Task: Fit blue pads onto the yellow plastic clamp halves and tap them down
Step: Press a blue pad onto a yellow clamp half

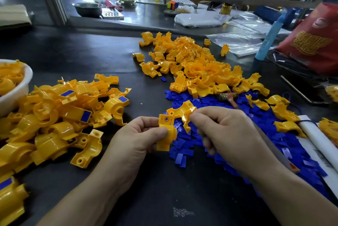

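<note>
Yellow clamp half (164, 143) sits in the left hand (135, 140), pinched between thumb and curled fingers, its long axis running up-down. A second clamp half (180, 110) touches it on the right, pinched by the right hand's (223, 129) fingertips. Blue pads (184, 145) lie just beneath, nearer the right hand.

No wording can be read anywhere in view; the red bag (309, 43) at right carries a gold square motif and a round emblem, both too blurred to decipher.
</note>
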{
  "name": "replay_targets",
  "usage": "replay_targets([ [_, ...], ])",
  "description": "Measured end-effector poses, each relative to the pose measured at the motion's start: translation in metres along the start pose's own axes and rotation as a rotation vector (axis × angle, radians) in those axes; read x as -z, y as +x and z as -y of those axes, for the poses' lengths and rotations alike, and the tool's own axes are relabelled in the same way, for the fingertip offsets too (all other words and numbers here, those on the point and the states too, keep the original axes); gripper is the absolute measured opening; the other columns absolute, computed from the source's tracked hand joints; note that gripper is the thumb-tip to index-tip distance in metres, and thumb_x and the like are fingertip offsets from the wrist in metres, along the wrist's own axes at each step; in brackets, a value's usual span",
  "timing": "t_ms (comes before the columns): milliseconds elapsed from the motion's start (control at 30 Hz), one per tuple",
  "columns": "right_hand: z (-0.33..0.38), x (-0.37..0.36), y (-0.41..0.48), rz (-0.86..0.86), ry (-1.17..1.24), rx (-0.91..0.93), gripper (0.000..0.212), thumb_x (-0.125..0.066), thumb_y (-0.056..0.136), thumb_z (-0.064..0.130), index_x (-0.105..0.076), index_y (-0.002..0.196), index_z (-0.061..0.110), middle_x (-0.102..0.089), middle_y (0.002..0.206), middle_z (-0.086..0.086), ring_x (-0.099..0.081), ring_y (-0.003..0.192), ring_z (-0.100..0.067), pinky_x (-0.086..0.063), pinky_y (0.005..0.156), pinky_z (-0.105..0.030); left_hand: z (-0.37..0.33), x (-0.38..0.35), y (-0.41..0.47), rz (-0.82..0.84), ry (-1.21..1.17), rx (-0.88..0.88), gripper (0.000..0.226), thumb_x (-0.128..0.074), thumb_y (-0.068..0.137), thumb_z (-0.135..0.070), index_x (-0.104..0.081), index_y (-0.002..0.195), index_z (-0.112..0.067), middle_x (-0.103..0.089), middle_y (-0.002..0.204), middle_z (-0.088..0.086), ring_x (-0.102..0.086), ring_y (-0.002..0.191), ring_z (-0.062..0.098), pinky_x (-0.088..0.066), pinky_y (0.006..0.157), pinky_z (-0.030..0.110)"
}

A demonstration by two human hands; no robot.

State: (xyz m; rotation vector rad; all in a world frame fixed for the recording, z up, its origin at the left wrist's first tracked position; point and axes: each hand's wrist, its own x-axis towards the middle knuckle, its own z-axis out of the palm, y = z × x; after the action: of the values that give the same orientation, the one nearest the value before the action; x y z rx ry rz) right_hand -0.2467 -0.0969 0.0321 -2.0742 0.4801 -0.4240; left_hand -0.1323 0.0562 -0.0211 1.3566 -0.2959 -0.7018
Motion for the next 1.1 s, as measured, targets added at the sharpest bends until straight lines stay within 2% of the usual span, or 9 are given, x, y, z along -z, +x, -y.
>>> replay_targets([
  [133, 0.008, -0.020, -0.001, 0.147, 0.591, -0.121, 0.016, -0.058, 0.090, 0.013, -0.070, 0.080, 0.014, -0.061, 0.062, -0.003, -0.055, 0.047, -0.015, -0.045, 0.038, -0.025, -0.001, 0.001, -0.003, 0.035, -0.051, -0.040, 0.059, -0.084, 0.056, -0.030, -0.066, 0.108, -0.012, -0.077, 0.097, 0.009, -0.075, 0.085, 0.023, -0.057, 0.062, 0.024],
  [233, 0.001, -0.030, 0.000, 0.172, 0.690, -0.096, 0.015, -0.056, 0.092, 0.007, -0.069, 0.085, 0.011, -0.064, 0.068, -0.009, -0.059, 0.054, -0.020, -0.051, 0.045, -0.030, -0.001, 0.003, -0.005, 0.042, -0.022, -0.064, 0.052, -0.083, 0.064, -0.028, -0.066, 0.111, -0.016, -0.077, 0.099, 0.010, -0.075, 0.088, 0.026, -0.059, 0.066, 0.028],
  [300, -0.006, -0.033, -0.001, 0.158, 0.615, -0.036, 0.014, -0.055, 0.093, 0.009, -0.068, 0.090, 0.014, -0.066, 0.074, -0.008, -0.063, 0.060, -0.021, -0.055, 0.052, -0.031, 0.000, 0.002, -0.005, 0.042, 0.022, -0.078, 0.048, -0.078, 0.066, -0.027, -0.067, 0.111, -0.019, -0.077, 0.097, 0.007, -0.075, 0.085, 0.022, -0.058, 0.064, 0.023],
  [433, -0.016, -0.036, -0.003, 0.048, 0.045, 0.223, 0.010, -0.057, 0.093, 0.022, -0.065, 0.090, 0.028, -0.060, 0.073, 0.010, -0.059, 0.066, -0.007, -0.048, 0.055, -0.016, 0.001, -0.002, -0.006, 0.053, 0.080, -0.093, 0.041, -0.075, 0.062, -0.030, -0.071, 0.102, -0.023, -0.078, 0.092, 0.003, -0.075, 0.082, 0.017, -0.056, 0.062, 0.018],
  [533, -0.017, -0.036, -0.002, -0.005, -0.095, 0.335, 0.007, -0.060, 0.091, 0.023, -0.066, 0.092, 0.025, -0.058, 0.086, 0.012, -0.057, 0.084, -0.009, -0.047, 0.067, -0.017, 0.001, -0.002, -0.005, 0.054, 0.082, -0.082, 0.034, -0.072, 0.063, -0.028, -0.073, 0.096, -0.022, -0.078, 0.089, 0.004, -0.074, 0.077, 0.014, -0.054, 0.059, 0.017],
  [700, -0.022, -0.035, -0.002, -0.061, -0.037, 0.256, 0.009, -0.064, 0.087, 0.031, -0.059, 0.094, 0.028, -0.057, 0.084, 0.013, -0.057, 0.080, -0.008, -0.051, 0.064, -0.019, 0.001, -0.004, -0.009, 0.092, 0.107, -0.076, 0.029, -0.077, 0.063, -0.037, -0.074, 0.092, -0.033, -0.077, 0.091, 0.005, -0.074, 0.079, 0.017, -0.056, 0.060, 0.023],
  [800, -0.022, -0.034, -0.002, 0.025, 0.094, 0.167, 0.012, -0.064, 0.088, 0.031, -0.062, 0.099, 0.028, -0.063, 0.083, 0.007, -0.064, 0.074, -0.011, -0.056, 0.063, -0.025, 0.001, -0.004, -0.010, 0.099, 0.100, -0.077, 0.020, -0.079, 0.073, -0.032, -0.074, 0.092, -0.031, -0.077, 0.090, 0.007, -0.075, 0.078, 0.019, -0.056, 0.059, 0.023],
  [900, -0.020, -0.031, -0.002, 0.113, 0.220, 0.157, 0.011, -0.062, 0.090, 0.026, -0.066, 0.099, 0.025, -0.068, 0.084, 0.000, -0.068, 0.070, -0.015, -0.059, 0.060, -0.028, 0.000, -0.005, -0.012, 0.103, 0.103, -0.060, 0.027, -0.073, 0.070, -0.048, -0.074, 0.092, -0.031, -0.077, 0.093, 0.008, -0.075, 0.082, 0.024, -0.057, 0.061, 0.026],
  [1100, -0.020, -0.031, -0.003, 0.114, 0.335, 0.147, 0.013, -0.066, 0.084, 0.027, -0.069, 0.096, 0.025, -0.068, 0.080, 0.002, -0.067, 0.064, -0.010, -0.053, 0.057, -0.019, -0.002, -0.005, -0.013, 0.126, 0.125, -0.080, 0.034, -0.066, 0.065, -0.051, -0.073, 0.091, -0.031, -0.076, 0.091, 0.009, -0.075, 0.083, 0.026, -0.059, 0.064, 0.031],
])
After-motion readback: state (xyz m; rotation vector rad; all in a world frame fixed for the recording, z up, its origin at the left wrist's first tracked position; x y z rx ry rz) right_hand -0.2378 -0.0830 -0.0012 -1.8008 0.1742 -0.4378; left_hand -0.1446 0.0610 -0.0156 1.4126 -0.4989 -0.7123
